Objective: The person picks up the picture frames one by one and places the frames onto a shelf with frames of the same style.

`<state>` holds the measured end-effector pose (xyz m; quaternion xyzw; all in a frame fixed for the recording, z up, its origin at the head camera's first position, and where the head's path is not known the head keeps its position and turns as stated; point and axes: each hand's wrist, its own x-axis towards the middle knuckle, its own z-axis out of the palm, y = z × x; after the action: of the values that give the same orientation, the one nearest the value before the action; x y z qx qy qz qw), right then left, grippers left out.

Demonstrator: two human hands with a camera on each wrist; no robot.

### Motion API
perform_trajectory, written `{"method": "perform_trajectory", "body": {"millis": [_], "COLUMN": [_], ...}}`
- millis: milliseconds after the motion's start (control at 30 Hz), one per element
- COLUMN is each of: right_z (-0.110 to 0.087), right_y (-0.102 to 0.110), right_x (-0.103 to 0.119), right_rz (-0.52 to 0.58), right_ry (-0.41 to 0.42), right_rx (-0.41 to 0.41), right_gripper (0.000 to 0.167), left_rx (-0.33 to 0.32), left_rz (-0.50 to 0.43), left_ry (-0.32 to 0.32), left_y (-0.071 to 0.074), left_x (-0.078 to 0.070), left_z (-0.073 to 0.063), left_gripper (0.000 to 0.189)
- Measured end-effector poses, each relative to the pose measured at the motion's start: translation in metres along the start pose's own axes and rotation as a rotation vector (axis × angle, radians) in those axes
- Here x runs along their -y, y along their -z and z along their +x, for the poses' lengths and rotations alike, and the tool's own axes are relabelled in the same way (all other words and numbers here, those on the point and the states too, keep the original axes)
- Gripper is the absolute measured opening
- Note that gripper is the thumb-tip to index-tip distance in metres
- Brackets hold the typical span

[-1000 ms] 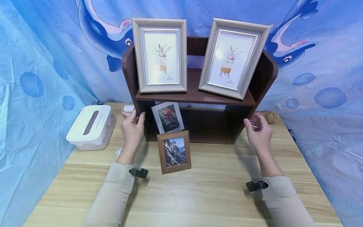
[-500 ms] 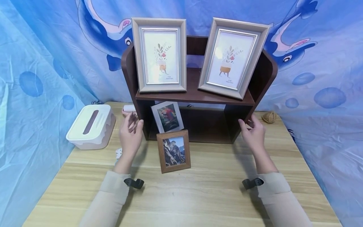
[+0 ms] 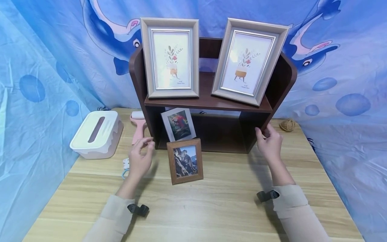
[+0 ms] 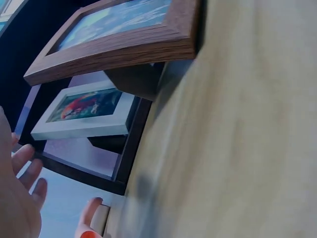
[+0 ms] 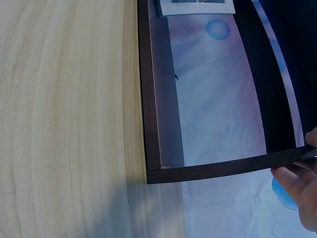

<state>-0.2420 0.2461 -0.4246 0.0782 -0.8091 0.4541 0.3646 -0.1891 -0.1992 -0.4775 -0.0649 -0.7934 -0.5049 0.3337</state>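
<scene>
A dark brown two-tier shelf (image 3: 239,107) stands on the wooden table. My right hand (image 3: 269,144) grips the shelf's right side panel, thumb on the inner side and fingers outside, as the right wrist view also shows. My left hand (image 3: 140,163) is off the shelf, in front of its left side, fingers loosely bent around nothing. Two beige picture frames (image 3: 195,60) (image 3: 222,64) with plant prints stand on the upper tier, the right one tilted. Below, a white frame (image 3: 193,132) with a parrot leans in the lower left. Before it stands a brown wooden frame (image 3: 199,161) with a leopard picture.
A white tissue box (image 3: 99,148) sits at the table's left. Between it and the shelf lie a pink lint roller (image 3: 139,129) and a partly hidden white-and-blue item (image 3: 125,164). A twine ball (image 3: 287,125) lies right of the shelf. A blue dolphin curtain (image 3: 341,80) hangs behind.
My left hand has let go of the shelf's left side and come back toward me, uncovering the lint roller. My right hand has moved left onto the right panel. The frames stay put.
</scene>
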Motion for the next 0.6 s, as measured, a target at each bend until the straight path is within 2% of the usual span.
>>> {"method": "perform_trajectory", "body": {"millis": [67, 167, 200, 300, 400, 433, 533, 600], "right_z": [0.0, -0.001, 0.0, -0.001, -0.001, -0.001, -0.001, -0.001], "right_y": [-0.001, -0.001, -0.001, 0.0, 0.0, 0.0, 0.0, 0.0], "right_x": [0.0, 0.0, 0.0, 0.001, 0.001, 0.001, 0.001, 0.001], "right_rz": [-0.001, 0.001, 0.008, 0.018, 0.013, 0.01, 0.006, 0.018], "right_ry": [0.005, -0.004, -0.008, -0.022, -0.028, -0.03, -0.036, -0.042], "right_rx": [-0.001, 0.002, 0.005, 0.01, 0.01, 0.007, 0.004, 0.005], "right_gripper": [0.008, 0.009, 0.01, 0.011, 0.012, 0.012, 0.012, 0.013], "left_rx": [0.083, 0.176, 0.209, 0.308, 0.407, 0.432, 0.497, 0.524], "left_rz": [0.023, -0.003, -0.019, -0.112, -0.197, -0.221, -0.247, -0.232], "left_ry": [0.015, 0.038, 0.062, 0.148, 0.261, 0.285, 0.352, 0.375], "left_y": [0.001, 0.002, 0.003, 0.003, 0.001, -0.001, -0.006, -0.009], "left_x": [0.0, -0.001, -0.007, -0.009, -0.014, -0.009, -0.013, -0.013], "left_z": [-0.005, -0.01, -0.01, -0.013, -0.019, -0.022, -0.03, -0.035], "left_gripper": [0.022, 0.023, 0.025, 0.029, 0.033, 0.035, 0.04, 0.043]}}
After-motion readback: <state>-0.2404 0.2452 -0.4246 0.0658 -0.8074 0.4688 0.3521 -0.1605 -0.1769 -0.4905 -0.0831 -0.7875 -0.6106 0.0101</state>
